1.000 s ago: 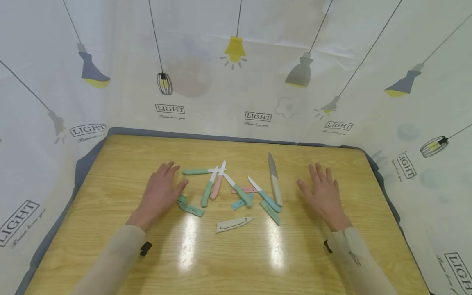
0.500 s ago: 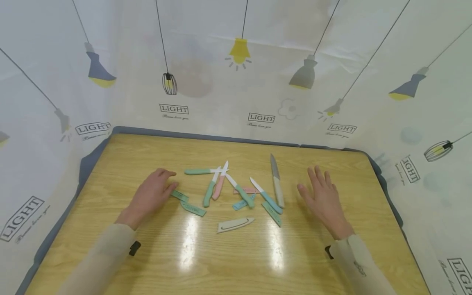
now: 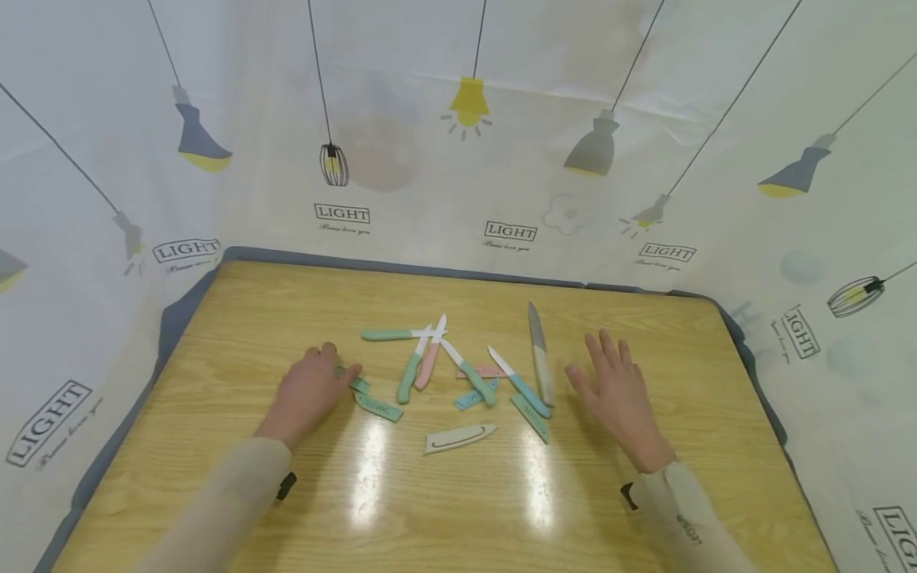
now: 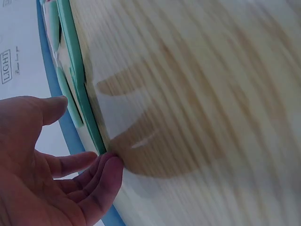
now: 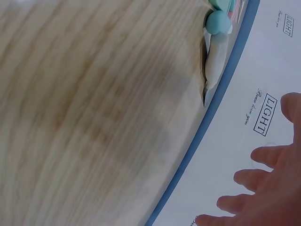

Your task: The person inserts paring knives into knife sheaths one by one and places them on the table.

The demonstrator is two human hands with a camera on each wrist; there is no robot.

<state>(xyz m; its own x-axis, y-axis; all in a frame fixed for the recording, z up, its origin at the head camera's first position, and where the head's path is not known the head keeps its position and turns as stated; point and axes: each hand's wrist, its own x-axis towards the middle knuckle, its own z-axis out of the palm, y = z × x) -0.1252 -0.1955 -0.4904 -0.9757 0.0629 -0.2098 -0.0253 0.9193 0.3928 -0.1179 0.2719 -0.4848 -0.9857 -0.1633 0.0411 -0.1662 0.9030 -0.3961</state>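
Note:
My left hand [image 3: 308, 391] reaches over the left end of a green knife sheath [image 3: 360, 384]. In the left wrist view the fingertips meet that green strip's end, and the thumb stands apart from it. Part of the sheath is hidden under the hand. A second green sheath [image 3: 380, 407] touches it. To the right lie a green-handled knife [image 3: 387, 335], another green knife [image 3: 409, 377] and a pink knife [image 3: 427, 366], white blades crossing. My right hand [image 3: 618, 394] hovers with spread fingers, holding nothing, right of a large cream-handled knife [image 3: 542, 370].
Further bare knives lie mid-table, one green-handled [image 3: 478, 383] and one blue-handled [image 3: 528, 395]. Around them are a pink sheath [image 3: 473, 372], a blue sheath [image 3: 473, 398], a green sheath [image 3: 532, 419] and a cream sheath [image 3: 458, 438]. A lamp-printed cloth [image 3: 430, 191] surrounds the wooden table [image 3: 458, 517].
My left hand drew back left from the sheaths, then came right again onto the left green sheath's end. My right hand shifted slightly left. The knives stay put; the view has tilted a little.

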